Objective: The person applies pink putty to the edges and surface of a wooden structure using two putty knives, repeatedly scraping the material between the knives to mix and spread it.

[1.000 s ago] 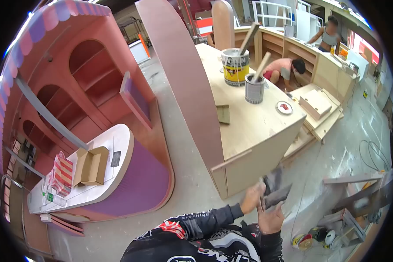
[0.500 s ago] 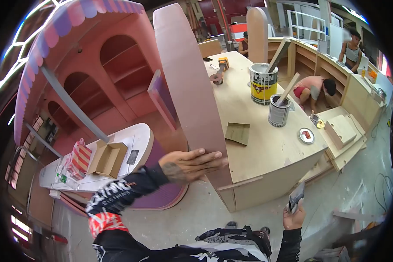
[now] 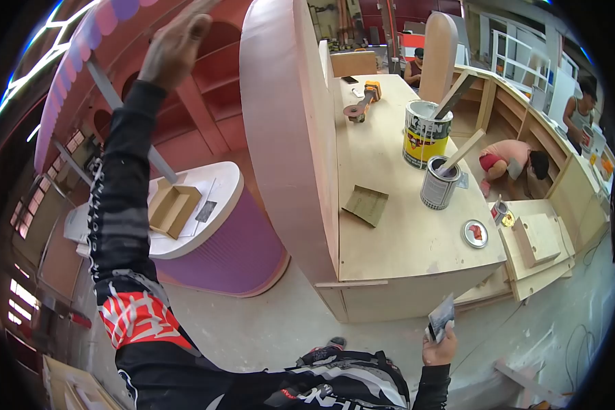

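My left hand point(image 3: 174, 51) is raised at the upper left, in front of the pink arched shelves point(image 3: 215, 78). Its fingers stretch out, blurred by motion, with nothing seen in them. Just right of it stands a tall pinkish panel with a curved edge point(image 3: 280, 130), upright along the side of the plywood counter point(image 3: 403, 239). Low in the view, by the counter's front corner, my right hand point(image 3: 441, 348) is closed around a putty knife point(image 3: 442, 313), its flat grey blade pointing up.
On the counter are a large paint can point(image 3: 426, 142), a smaller can point(image 3: 439, 184) with a stick, a lid point(image 3: 475, 234), folded cardboard point(image 3: 366, 206) and an angle grinder point(image 3: 363, 102). A person point(image 3: 509, 160) crouches beyond; wood boxes point(image 3: 536, 239) lie right. A purple counter point(image 3: 225, 239) stands left.
My left hand has left the lower part of the pinkish panel and swung up and left. My right hand still holds the putty knife. The view has shifted slightly.
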A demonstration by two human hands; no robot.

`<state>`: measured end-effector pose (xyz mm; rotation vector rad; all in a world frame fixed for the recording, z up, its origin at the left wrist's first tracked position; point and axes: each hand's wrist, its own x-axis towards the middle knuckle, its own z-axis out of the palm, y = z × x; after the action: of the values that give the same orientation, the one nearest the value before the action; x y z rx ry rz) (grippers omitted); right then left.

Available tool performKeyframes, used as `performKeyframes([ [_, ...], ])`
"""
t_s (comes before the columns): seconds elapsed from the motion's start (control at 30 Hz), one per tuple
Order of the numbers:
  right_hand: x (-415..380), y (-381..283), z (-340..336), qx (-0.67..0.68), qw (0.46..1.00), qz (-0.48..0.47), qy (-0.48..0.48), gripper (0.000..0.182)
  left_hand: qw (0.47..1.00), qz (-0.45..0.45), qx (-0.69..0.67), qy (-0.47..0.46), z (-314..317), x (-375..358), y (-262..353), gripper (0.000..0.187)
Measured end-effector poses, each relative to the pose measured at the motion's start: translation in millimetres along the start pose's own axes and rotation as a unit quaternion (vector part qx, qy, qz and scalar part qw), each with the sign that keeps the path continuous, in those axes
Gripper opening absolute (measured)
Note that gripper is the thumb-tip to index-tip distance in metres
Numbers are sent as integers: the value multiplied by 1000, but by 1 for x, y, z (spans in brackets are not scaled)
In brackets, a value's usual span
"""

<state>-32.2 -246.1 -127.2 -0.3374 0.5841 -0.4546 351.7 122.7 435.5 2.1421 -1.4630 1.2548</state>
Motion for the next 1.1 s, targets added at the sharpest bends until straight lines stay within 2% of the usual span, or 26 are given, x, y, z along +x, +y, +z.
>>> performKeyframes([
  [0.07,-4,-1,7,-20,1000,20,8,28,971,199,113,-69,24,-9,24,44],
  [0.1,-3,-2,7,-30,999,27,13,28,970,126,170,-121,38,-26,62,56],
  [0.13,2,-4,7,-36,999,32,7,28,967,160,167,-106,59,-43,80,69],
  [0.17,6,-7,4,-44,998,38,0,29,974,120,184,-55,70,-63,104,78],
  [0.27,10,-18,4,-75,995,59,-37,34,980,68,170,-74,75,-108,135,78],
  [0.33,9,-24,9,-105,992,59,-48,36,994,33,108,-5,101,-159,158,75],
  [0.4,5,-28,12,-120,990,63,-32,42,979,4,190,-67,134,-229,193,67],
  [0.43,2,-30,10,-127,989,62,-33,42,956,72,232,-163,147,-260,211,50],
  [0.47,0,-35,7,-145,984,69,-72,43,989,3,84,-123,175,-311,230,44],
  [0.5,-3,-41,5,-165,977,77,-110,44,986,32,56,-153,186,-346,248,42],
  [0.53,-7,-40,8,-167,982,63,-67,36,981,63,28,-180,186,-372,264,41],
  [0.57,-8,-43,5,-176,980,58,-72,36,946,-52,-40,-318,174,-397,286,35],
  [0.6,-9,-45,-2,-178,980,59,-67,37,875,-158,-108,-446,166,-412,294,29],
  [0.63,-9,-46,-8,-176,981,59,-61,38,952,-121,-65,-272,161,-403,282,20],
  [0.67,-10,-49,-14,-175,979,74,-71,37,993,-78,-23,-88,152,-384,267,10],
  [0.7,-9,-50,-17,-175,980,64,-74,37,987,-142,-14,72,142,-347,253,12],
  [0.73,-6,-48,-20,-165,980,86,-64,37,859,-210,-366,290,143,-315,237,17],
  [0.77,-2,-45,-23,-153,981,108,-55,37,911,-298,-71,276,113,-268,239,23],
  [0.8,2,-41,-21,-145,980,116,-70,36,900,-314,-5,302,101,-227,228,36],
  [0.83,0,-35,-12,-143,981,107,-73,36,922,-202,-24,329,88,-194,208,44],
  [0.87,-3,-28,-2,-144,979,104,-104,36,896,-250,-120,347,88,-168,202,48],
  [0.9,-6,-23,8,-147,975,101,-134,36,894,-246,-127,353,103,-159,193,48],
  [0.97,-15,-13,19,-144,976,93,-135,37,903,-282,-160,282,135,-148,179,50],
  [1.03,-20,-3,27,-145,975,62,-158,41,867,-334,-260,261,139,-164,214,50],
  [1.1,-36,3,42,-138,974,48,-173,45,858,-351,-283,248,163,-208,235,51],
])
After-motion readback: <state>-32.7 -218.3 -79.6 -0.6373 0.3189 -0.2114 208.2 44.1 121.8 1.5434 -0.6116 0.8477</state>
